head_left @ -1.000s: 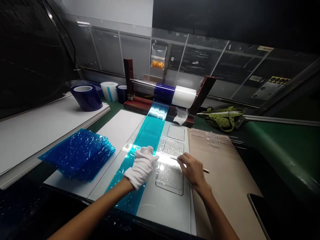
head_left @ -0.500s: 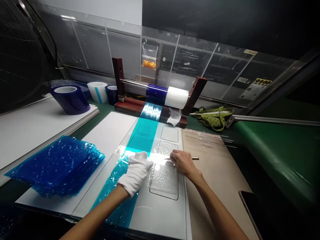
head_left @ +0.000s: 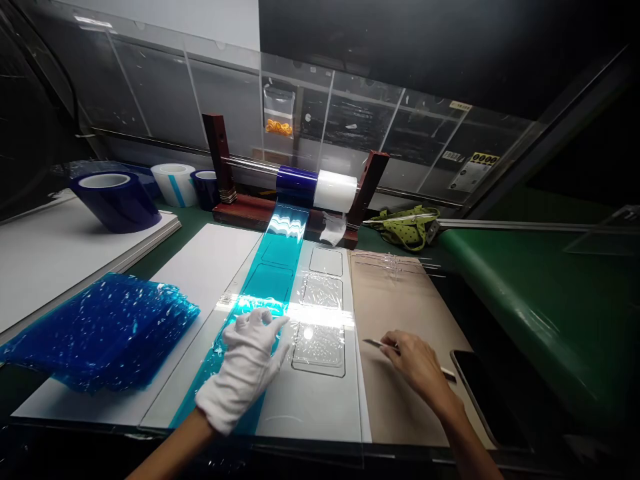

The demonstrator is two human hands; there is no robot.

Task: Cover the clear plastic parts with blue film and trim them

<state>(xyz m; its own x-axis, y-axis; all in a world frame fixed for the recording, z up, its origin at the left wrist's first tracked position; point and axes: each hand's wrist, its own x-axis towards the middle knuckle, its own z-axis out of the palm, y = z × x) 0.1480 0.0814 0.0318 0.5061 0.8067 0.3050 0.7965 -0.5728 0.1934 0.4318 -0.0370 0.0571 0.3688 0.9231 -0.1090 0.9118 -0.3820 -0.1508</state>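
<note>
Head view: I'm seeing the blue strip running lengthwise toward the roll, beneath the nearer left hand — fingers curling, grip unclear — while the right hand is pinching a knife, off rightward.

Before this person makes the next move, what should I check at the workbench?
1. Translucent blue film strip joined to the dark-blue roll: ok.
2. Roll seated on the metal rod of the red-brown wooden stand: ok.
3. Slim pointed tool held in the right hand, tip away from the strip: ok.
4. Both hands gloved: not ok; the left hand wears a white glove, the right is bare.
5. Strip pressed firmly beneath the left hand: cannot tell; the glove hides the contact.
</note>
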